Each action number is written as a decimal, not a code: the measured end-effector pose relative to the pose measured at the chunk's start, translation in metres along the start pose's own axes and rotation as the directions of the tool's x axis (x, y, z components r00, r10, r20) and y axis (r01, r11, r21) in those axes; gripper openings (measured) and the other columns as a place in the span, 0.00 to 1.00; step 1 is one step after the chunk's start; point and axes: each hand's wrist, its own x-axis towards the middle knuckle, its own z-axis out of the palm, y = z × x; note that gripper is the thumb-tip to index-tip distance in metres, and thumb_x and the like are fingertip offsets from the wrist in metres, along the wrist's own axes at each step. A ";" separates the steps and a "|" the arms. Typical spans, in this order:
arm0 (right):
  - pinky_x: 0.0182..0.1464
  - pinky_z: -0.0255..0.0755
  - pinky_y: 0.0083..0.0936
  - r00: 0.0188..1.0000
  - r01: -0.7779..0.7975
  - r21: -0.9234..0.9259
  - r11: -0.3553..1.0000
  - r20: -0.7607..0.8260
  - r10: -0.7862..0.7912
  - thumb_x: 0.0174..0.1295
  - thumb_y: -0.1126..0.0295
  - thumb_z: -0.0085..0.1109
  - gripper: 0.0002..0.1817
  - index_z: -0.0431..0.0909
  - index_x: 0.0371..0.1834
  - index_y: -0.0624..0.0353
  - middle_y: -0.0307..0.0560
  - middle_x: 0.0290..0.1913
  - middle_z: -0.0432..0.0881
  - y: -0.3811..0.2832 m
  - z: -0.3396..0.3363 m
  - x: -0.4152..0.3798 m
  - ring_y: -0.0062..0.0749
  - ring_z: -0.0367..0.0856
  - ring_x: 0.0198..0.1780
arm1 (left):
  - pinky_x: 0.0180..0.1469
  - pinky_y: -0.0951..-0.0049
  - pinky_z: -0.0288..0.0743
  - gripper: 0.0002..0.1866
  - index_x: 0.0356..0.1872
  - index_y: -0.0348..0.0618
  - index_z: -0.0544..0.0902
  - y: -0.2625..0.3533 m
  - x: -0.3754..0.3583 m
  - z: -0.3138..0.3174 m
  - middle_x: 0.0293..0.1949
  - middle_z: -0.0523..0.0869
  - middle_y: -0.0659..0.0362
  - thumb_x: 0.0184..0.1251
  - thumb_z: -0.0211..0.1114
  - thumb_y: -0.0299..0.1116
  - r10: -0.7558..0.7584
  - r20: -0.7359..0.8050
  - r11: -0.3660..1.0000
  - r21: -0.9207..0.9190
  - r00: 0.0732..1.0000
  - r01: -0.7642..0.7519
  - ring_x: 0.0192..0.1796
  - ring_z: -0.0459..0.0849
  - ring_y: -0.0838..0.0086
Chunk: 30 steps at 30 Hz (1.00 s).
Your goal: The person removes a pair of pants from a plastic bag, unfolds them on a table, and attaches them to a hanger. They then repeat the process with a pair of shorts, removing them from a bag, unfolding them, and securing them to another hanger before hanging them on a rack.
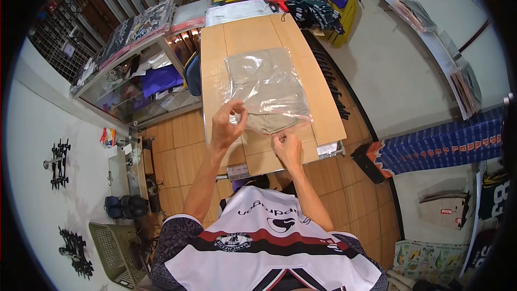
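A clear plastic bag (264, 78) with folded beige cloth (269, 122) inside lies flat on the wooden table (245, 35). Its open-looking lower edge faces me. At that edge, toward the right, my right hand (289, 148) has its thumb and fingers pinched on the plastic. My left hand (229, 124) is raised beside the bag's lower left corner, fingers curled in toward the thumb. Whatever sits between those fingertips, perhaps a thin bit of film, is too small to make out.
A red tape-gun-like tool (276, 1) rests at the table's far end near stacks of folded clothes (309, 8). A glass display case (134, 78) stands to the left. On the right a blue patterned long box (431, 145) juts toward the table. A green basket (110, 248) is at lower left.
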 end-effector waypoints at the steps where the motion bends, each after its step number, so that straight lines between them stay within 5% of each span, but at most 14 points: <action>1: 0.35 0.78 0.45 0.999 0.028 0.008 1.000 -0.031 -0.028 0.61 0.60 0.67 0.15 0.85 0.29 0.62 0.55 0.23 0.85 -0.001 -0.001 -0.001 0.55 0.86 0.30 | 0.40 0.71 0.79 0.16 0.48 0.40 0.82 0.001 -0.004 0.000 0.32 0.89 0.58 0.59 0.74 0.22 0.023 0.035 1.000 0.000 0.999 -0.023 0.35 0.88 0.71; 5: 0.33 0.76 0.40 0.990 0.135 -0.012 0.991 -0.046 -0.136 0.62 0.65 0.68 0.10 0.84 0.36 0.62 0.52 0.25 0.84 -0.006 0.000 -0.008 0.47 0.84 0.27 | 0.46 0.66 0.80 0.18 0.49 0.39 0.82 -0.003 -0.009 0.001 0.35 0.88 0.55 0.57 0.76 0.26 -0.008 0.094 0.999 -0.039 0.996 0.012 0.39 0.87 0.65; 8: 0.35 0.76 0.43 0.890 0.433 -0.094 0.896 -0.111 -0.442 0.61 0.66 0.68 0.11 0.83 0.41 0.60 0.54 0.33 0.82 0.001 0.016 -0.003 0.50 0.84 0.32 | 0.51 0.62 0.79 0.20 0.51 0.37 0.82 -0.026 0.000 0.010 0.41 0.87 0.50 0.60 0.76 0.30 -0.122 0.109 0.992 0.001 0.987 0.123 0.45 0.86 0.59; 12: 0.37 0.78 0.51 0.895 0.446 -0.185 0.875 0.074 -0.441 0.62 0.68 0.64 0.10 0.83 0.46 0.55 0.61 0.47 0.81 -0.009 0.023 -0.001 0.60 0.85 0.39 | 0.62 0.55 0.75 0.24 0.56 0.34 0.80 -0.090 0.026 0.031 0.54 0.84 0.44 0.65 0.73 0.39 -0.132 0.161 0.975 0.199 0.978 0.099 0.58 0.82 0.50; 13: 0.37 0.79 0.52 0.885 0.466 -0.207 0.860 0.102 -0.455 0.63 0.68 0.63 0.10 0.83 0.47 0.52 0.65 0.50 0.82 -0.014 0.021 0.001 0.61 0.85 0.39 | 0.68 0.51 0.70 0.30 0.63 0.34 0.76 -0.107 0.035 0.034 0.64 0.78 0.41 0.68 0.71 0.45 -0.227 0.240 0.958 0.231 0.944 0.172 0.66 0.75 0.45; 16: 0.36 0.79 0.52 0.866 0.499 -0.271 0.823 0.116 -0.487 0.64 0.67 0.64 0.09 0.84 0.46 0.52 0.68 0.55 0.81 -0.001 0.033 0.007 0.62 0.85 0.37 | 0.72 0.50 0.67 0.37 0.70 0.35 0.72 -0.171 0.060 0.058 0.71 0.72 0.41 0.67 0.70 0.49 -0.213 0.246 0.917 0.386 0.946 0.106 0.70 0.70 0.43; 17: 0.35 0.78 0.51 0.856 0.513 -0.270 0.815 0.088 -0.509 0.63 0.67 0.66 0.07 0.83 0.41 0.57 0.68 0.44 0.83 -0.002 0.033 0.009 0.62 0.84 0.35 | 0.72 0.49 0.66 0.39 0.71 0.36 0.70 -0.185 0.071 0.063 0.73 0.70 0.42 0.67 0.69 0.51 -0.255 0.254 0.895 0.427 0.933 0.128 0.72 0.69 0.42; 20: 0.36 0.79 0.52 0.875 0.484 -0.299 0.823 0.142 -0.463 0.63 0.66 0.65 0.07 0.84 0.39 0.57 0.67 0.40 0.84 -0.007 0.029 0.015 0.61 0.85 0.36 | 0.74 0.48 0.64 0.43 0.75 0.38 0.67 -0.202 0.097 0.073 0.78 0.64 0.46 0.67 0.67 0.56 -0.384 0.279 0.831 0.520 0.880 0.198 0.74 0.65 0.42; 30: 0.41 0.79 0.51 0.894 0.435 -0.311 0.845 0.261 -0.364 0.63 0.66 0.63 0.11 0.85 0.43 0.59 0.64 0.39 0.85 -0.018 0.010 0.005 0.61 0.85 0.39 | 0.70 0.38 0.66 0.47 0.75 0.44 0.69 -0.194 0.132 0.074 0.77 0.66 0.57 0.63 0.62 0.69 -0.624 0.278 0.681 0.652 0.730 0.333 0.75 0.62 0.50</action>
